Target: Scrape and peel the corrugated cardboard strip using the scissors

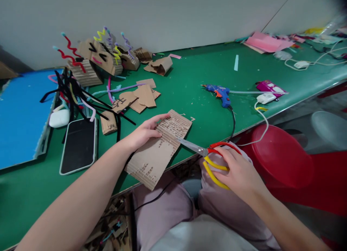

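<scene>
My left hand (145,132) grips a sheet of corrugated cardboard (159,150) that juts over the front edge of the green table (195,85). Its thumb lies on top of the sheet. My right hand (238,173) is closed through the red and yellow handles of a pair of scissors (202,150). The scissor blades meet the right edge of the cardboard. Both hands are above my lap.
Cut cardboard pieces (141,97), pipe cleaners (78,95) and cardboard figures (97,57) lie at the back left. A phone (78,144) and a blue board (20,113) are to the left. A blue glue gun (219,94) lies to the right, and a red stool (279,157) stands beside my knee.
</scene>
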Action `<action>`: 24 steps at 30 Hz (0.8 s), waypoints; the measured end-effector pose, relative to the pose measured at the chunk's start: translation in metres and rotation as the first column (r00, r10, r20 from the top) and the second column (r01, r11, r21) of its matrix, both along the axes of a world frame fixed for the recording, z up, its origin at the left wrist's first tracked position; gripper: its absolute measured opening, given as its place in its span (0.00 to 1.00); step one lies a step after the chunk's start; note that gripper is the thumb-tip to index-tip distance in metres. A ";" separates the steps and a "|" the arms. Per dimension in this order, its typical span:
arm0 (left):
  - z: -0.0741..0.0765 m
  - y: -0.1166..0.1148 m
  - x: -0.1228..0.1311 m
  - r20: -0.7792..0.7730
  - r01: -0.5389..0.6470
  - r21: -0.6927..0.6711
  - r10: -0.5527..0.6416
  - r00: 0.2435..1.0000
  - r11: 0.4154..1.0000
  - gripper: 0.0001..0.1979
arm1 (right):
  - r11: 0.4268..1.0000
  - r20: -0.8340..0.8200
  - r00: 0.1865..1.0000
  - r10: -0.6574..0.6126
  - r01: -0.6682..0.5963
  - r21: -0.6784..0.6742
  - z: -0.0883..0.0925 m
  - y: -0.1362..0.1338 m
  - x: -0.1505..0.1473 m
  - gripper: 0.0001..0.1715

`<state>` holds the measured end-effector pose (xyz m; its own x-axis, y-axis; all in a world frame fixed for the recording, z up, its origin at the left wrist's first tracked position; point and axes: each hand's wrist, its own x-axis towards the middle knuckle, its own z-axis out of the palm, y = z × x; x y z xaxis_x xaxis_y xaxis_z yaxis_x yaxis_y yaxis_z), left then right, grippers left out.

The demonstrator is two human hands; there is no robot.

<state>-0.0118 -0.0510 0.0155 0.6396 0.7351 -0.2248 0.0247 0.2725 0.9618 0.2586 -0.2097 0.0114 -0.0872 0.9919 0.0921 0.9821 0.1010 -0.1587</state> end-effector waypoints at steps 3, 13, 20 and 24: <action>0.000 0.001 0.000 0.012 -0.018 -0.002 0.018 1.000 1.000 0.33 | 0.999 0.011 0.999 -0.036 0.035 0.030 0.002 -0.002 0.000 0.28; -0.002 0.001 0.000 0.025 -0.015 -0.016 0.016 1.000 1.000 0.34 | 1.000 -0.056 0.998 -0.021 0.021 0.002 0.002 -0.005 0.012 0.25; 0.002 -0.001 0.001 0.004 -0.009 0.012 0.009 1.000 1.000 0.33 | 1.000 -0.117 0.993 -0.023 0.024 0.001 0.000 -0.004 0.012 0.23; 0.003 -0.001 0.002 0.000 -0.018 0.000 0.018 1.000 1.000 0.33 | 0.999 -0.085 0.996 -0.024 0.026 0.022 0.001 -0.004 0.009 0.22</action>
